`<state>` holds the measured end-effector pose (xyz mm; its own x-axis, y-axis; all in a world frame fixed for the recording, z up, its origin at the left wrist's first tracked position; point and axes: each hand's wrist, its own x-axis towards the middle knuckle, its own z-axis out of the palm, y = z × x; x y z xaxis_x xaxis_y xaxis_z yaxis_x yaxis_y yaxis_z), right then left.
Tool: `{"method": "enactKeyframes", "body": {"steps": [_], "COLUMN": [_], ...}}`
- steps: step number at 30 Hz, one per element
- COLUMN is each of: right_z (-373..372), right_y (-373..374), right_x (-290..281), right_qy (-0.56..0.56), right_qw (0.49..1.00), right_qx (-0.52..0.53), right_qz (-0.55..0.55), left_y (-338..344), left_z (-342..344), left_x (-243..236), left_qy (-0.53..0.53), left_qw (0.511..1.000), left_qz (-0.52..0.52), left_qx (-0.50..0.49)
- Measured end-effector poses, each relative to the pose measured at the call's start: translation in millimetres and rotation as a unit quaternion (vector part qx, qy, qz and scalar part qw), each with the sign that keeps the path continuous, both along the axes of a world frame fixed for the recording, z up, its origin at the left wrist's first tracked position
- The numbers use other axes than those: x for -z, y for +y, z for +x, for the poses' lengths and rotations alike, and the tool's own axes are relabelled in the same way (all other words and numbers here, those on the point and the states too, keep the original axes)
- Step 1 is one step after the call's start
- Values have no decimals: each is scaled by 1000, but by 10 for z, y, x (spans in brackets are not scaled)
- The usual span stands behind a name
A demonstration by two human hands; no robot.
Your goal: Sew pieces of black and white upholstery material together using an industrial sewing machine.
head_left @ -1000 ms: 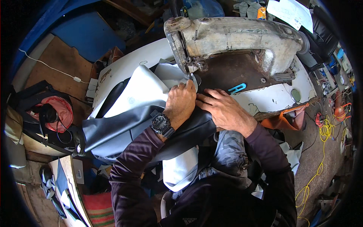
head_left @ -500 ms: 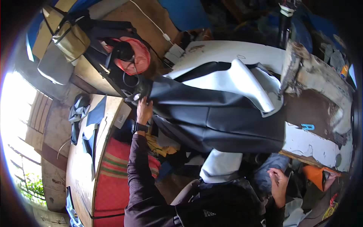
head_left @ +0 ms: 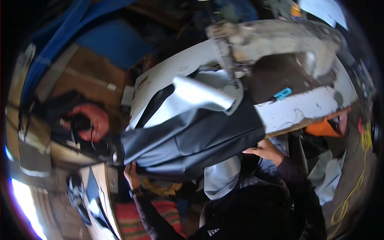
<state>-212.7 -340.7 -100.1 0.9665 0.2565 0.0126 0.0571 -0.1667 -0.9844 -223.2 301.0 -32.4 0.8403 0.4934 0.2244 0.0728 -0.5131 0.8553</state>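
A large black leatherette piece (head_left: 208,138) with stitched seams lies across the white sewing table, its near edge hanging toward my lap. Its pale backing (head_left: 200,93) shows where the far part folds over. My left hand (head_left: 132,177) is closed on its left near corner, slightly blurred. At the right near edge, my right hand (head_left: 267,152) grips the material, with the fingertips partly hidden by it. The far right end of the piece lies by the needle end of a worn sewing machine (head_left: 276,44). Blue thread snips (head_left: 282,94) rest on the machine bed.
The white tabletop (head_left: 308,108) has a chipped front edge. A red-lined bag (head_left: 93,120) stands at the left, near a wooden side table (head_left: 105,188). Pale scraps (head_left: 326,176) and a yellow cord (head_left: 356,188) lie on the floor at right.
My right hand has come up from beside my lap to the cover's right near edge. My left hand remains at the left end. The view has swung to the right.
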Motion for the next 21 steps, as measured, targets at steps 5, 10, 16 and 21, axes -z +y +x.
{"method": "enactKeyframes", "body": {"steps": [5, 10, 16, 21], "right_z": [88, -215, -596, -618], "right_y": [-116, -5, 303, 420], "right_x": [166, -72, -242, -251], "right_qy": [35, 11, 133, 84], "right_qw": [999, 995, 967, 984], "right_qx": [-24, -7, -114, -25], "right_qz": [-24, 101, 184, 155], "left_y": [1, -767, -786, -941], "left_z": [398, 1313, 2571, 3600], "left_x": [-376, -1820, -3031, -2030], "left_qy": [-216, -301, -511, -459], "left_qw": [968, 922, 667, 660], "left_qz": [26, 170, 542, 557], "left_qx": [-124, -176, -28, -208]}}
